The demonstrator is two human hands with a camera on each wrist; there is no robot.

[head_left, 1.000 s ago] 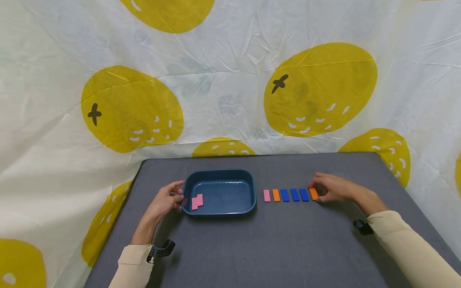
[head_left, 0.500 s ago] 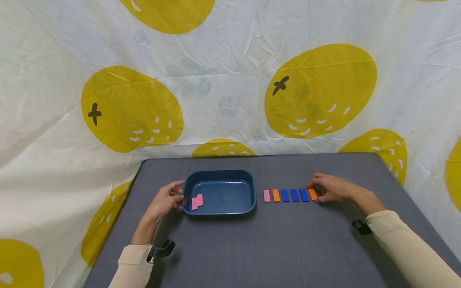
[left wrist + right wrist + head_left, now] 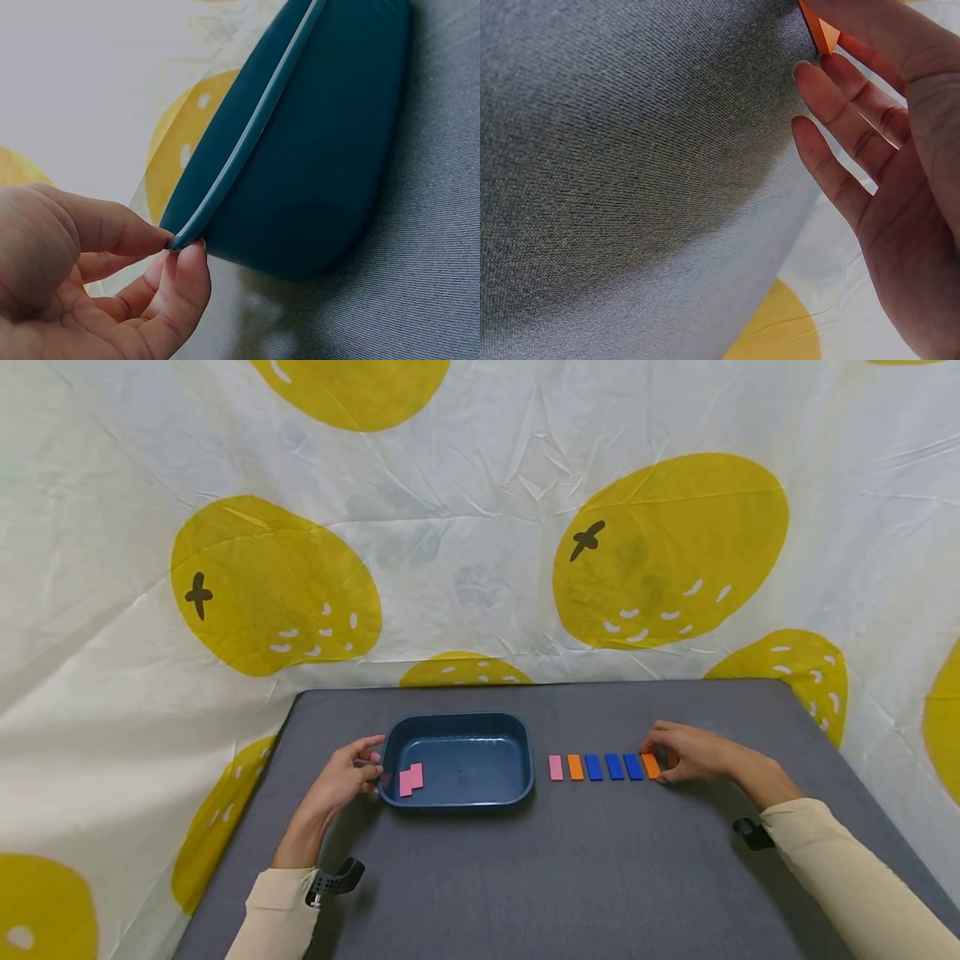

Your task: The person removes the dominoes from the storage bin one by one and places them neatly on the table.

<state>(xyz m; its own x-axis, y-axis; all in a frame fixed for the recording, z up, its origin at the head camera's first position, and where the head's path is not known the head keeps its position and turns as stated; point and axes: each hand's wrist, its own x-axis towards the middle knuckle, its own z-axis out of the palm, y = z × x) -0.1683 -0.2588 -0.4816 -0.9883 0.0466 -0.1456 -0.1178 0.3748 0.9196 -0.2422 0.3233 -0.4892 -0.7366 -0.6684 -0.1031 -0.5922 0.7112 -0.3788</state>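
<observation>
A dark blue rectangular tray [image 3: 465, 802] stands on the table, and two pink tiles [image 3: 406, 783] lie inside at its left end. My left hand [image 3: 347, 781] pinches the tray's left rim between thumb and fingers, as the left wrist view shows close up. To the right of the tray runs a row of small flat tiles: a pink tile [image 3: 556, 767], an orange tile [image 3: 575, 767], several blue tiles [image 3: 613, 767] and another orange tile [image 3: 650, 766] at the right end. My right hand [image 3: 693, 752] pinches that end orange tile [image 3: 823, 34] between thumb and fingers.
The table [image 3: 525, 877] has a grey cloth surface. Behind it and along its sides hangs a white curtain [image 3: 465, 568] with large yellow fruit prints. Dark bands [image 3: 335, 882] sit at both wrists.
The right hand has shifted the end orange tile slightly left, closer to the blue tiles and straighter in the row. The left hand and the tray have stayed in place.
</observation>
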